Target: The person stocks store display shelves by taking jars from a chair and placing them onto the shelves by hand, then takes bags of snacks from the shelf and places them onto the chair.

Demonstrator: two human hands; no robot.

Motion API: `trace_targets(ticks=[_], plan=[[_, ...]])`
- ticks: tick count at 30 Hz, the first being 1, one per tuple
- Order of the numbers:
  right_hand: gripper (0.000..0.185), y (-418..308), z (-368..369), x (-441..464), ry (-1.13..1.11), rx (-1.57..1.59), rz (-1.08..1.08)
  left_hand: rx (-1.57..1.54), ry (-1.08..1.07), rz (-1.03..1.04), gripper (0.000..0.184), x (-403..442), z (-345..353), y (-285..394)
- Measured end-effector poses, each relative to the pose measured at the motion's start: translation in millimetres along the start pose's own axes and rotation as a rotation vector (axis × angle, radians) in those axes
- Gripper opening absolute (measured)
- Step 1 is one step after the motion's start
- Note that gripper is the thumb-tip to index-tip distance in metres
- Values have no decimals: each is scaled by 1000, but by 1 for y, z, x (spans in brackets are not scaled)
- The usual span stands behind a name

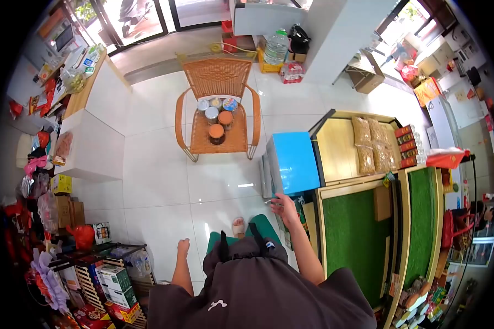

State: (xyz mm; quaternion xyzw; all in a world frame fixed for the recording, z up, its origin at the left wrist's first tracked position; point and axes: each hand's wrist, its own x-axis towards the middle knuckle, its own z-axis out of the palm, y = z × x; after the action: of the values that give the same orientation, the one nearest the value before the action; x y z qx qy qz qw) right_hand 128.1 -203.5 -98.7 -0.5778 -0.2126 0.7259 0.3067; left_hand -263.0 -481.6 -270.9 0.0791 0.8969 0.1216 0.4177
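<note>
My left hand [183, 245] hangs low over the tiled floor with its fingers curled together; whatever might be inside is too small to see. My right hand [284, 209] has its fingers apart and holds nothing, close to the front edge of a blue box [295, 162]. Ahead stands a wicker armchair [218, 79]. Several jars rest on its seat, among them an orange-lidded jar [216, 133] near the front edge and another orange-lidded jar [225, 119] behind it.
To the right, a wooden display stand [335, 159] holds bags of brown food [362, 131] and red boxes [407, 147], with green-lined bins [357, 230] nearer me. A counter [96, 131] stands left; a rack with cartons [115, 278] is lower left. A large bottle [276, 48] stands behind the chair.
</note>
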Motion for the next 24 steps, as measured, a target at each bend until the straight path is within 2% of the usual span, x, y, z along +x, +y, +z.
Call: trace_targets(ticks=[2, 4, 6, 8, 10, 12, 14, 15, 16, 18, 19, 20, 22, 23, 24], plan=[[39, 3, 8, 17, 7, 1, 33, -14, -117, -149, 52, -16, 8, 14], [39, 2, 17, 40, 21, -49, 41, -72, -298, -80, 53, -15, 9, 61], [40, -4, 7, 78, 74, -161, 40, -107, -334, 82, 48, -7, 23, 126], [39, -15, 18, 109, 197, -268, 65, -70, -399, 246, 43, 13, 4, 208], [38, -10, 12, 135, 266, -205, 77, -30, -384, 367, 42, 47, 10, 269], [32, -8, 37, 155, 286, -48, 46, 122, -254, 548, 38, 99, -5, 309], [33, -3, 54, 196, 322, -85, 114, 266, -204, 716, 38, 120, -29, 363], [34, -1, 68, 216, 354, -111, 157, 304, -287, 683, 38, 130, -36, 392], [34, -6, 88, 240, 374, -42, 137, 352, -295, 760, 38, 152, -37, 417], [35, -11, 105, 284, 279, -194, 197, 381, -473, 653, 41, 204, -44, 459], [37, 1, 118, 315, 300, -180, 206, 273, -454, 554, 43, 210, -44, 483], [42, 54, 111, 372, 222, -381, 140, 162, -441, 437, 46, 205, -48, 495], [39, 87, 149, 401, 158, -398, -242, 172, -433, 264, 36, 220, -47, 502], [49, 51, 162, 400, 54, -517, 14, 201, -497, 205, 32, 265, -42, 496], [63, 10, 179, 391, -63, -618, 269, 121, -445, 212, 32, 257, -39, 506]])
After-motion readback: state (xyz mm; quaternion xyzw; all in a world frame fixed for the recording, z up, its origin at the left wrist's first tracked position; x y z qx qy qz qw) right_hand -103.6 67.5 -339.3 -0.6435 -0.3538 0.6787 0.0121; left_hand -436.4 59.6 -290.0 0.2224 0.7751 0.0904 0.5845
